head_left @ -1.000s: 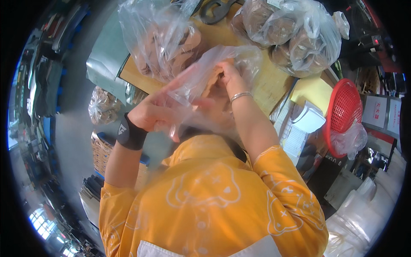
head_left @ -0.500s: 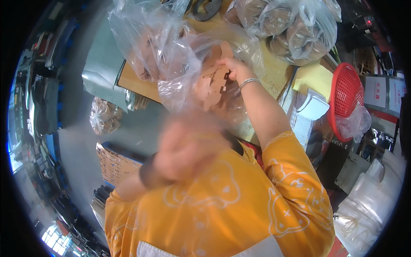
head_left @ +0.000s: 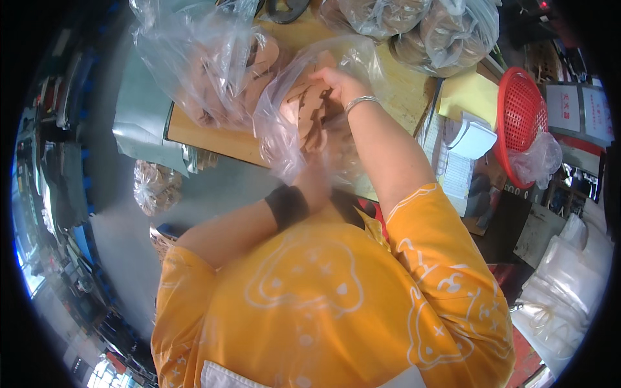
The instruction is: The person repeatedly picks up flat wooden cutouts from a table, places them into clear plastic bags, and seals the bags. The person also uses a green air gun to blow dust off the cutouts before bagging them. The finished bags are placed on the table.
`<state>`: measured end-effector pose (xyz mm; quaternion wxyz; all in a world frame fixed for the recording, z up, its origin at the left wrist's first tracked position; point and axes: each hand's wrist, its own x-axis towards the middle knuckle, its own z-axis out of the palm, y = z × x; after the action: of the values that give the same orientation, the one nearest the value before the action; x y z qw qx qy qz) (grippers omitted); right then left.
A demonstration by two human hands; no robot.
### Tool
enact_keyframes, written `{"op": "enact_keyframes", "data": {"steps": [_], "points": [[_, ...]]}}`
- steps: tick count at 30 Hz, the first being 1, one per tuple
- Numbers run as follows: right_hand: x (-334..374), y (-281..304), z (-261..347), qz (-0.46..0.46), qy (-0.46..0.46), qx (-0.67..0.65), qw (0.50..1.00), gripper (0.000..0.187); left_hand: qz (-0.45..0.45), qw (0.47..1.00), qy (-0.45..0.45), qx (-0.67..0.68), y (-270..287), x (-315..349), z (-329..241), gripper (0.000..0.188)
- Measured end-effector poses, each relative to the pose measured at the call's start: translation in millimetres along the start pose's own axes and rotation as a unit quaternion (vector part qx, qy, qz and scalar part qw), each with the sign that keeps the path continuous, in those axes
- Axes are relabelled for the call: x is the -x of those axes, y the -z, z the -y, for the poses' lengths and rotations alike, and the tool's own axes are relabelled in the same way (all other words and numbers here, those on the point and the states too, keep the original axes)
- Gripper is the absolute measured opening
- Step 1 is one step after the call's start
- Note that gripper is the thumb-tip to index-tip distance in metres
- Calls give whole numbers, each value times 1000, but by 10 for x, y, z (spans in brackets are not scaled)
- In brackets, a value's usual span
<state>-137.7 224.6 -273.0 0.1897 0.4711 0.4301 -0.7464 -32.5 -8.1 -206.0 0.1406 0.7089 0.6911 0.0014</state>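
Observation:
A clear plastic bag (head_left: 278, 123) lies on the near side of the wooden board, its mouth spread toward me. Inside it are tan, flat cut-out pieces (head_left: 304, 119) with notched edges; their material I cannot make out. My right hand (head_left: 339, 85), a silver bangle at its wrist, grips the pieces at the bag's far right side, fingers bent in. Close to the bag's near end is my left hand (head_left: 315, 183), below a black wristband. Motion smears its fingers, so their hold on the plastic is unclear. Another clear bag (head_left: 217, 71) of tan pieces sits directly to the left.
Filled clear bags (head_left: 446, 39) stand at the back right of the wooden board (head_left: 213, 142). Papers (head_left: 456, 178) and a yellow sheet (head_left: 466, 100) lie right, beside a red basket (head_left: 522, 123). A smaller filled bag (head_left: 157, 187) rests lower left. A dark ring-shaped thing (head_left: 288, 10) is at the back.
My left hand has moved from in front of my chest up and away to the bag's near end. My right hand stays at the pieces. The whole view has shifted slightly.

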Motion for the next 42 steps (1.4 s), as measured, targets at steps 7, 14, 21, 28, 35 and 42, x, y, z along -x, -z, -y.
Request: {"op": "enact_keyframes", "data": {"steps": [7,14,21,28,35,42], "points": [[-154,-67,16,-64,-9,-21,998,47,55,987,-147,38,359,-147,107,16],[-183,-63,-58,-38,41,65,996,57,134,915,-150,349,341,-364,-287,21],[305,-148,-175,-65,-29,17,997,50,94,942,153,284,658,410,603,55],[489,-310,-504,63,-23,-156,985,41,272,957,86,-58,1605,817,526,22],[400,-388,-668,-52,52,31,997,42,-273,949,152,29,2139,729,796,59],[833,-594,-719,-165,308,85,933,75,40,788,419,449,1467,586,1420,40]]}}
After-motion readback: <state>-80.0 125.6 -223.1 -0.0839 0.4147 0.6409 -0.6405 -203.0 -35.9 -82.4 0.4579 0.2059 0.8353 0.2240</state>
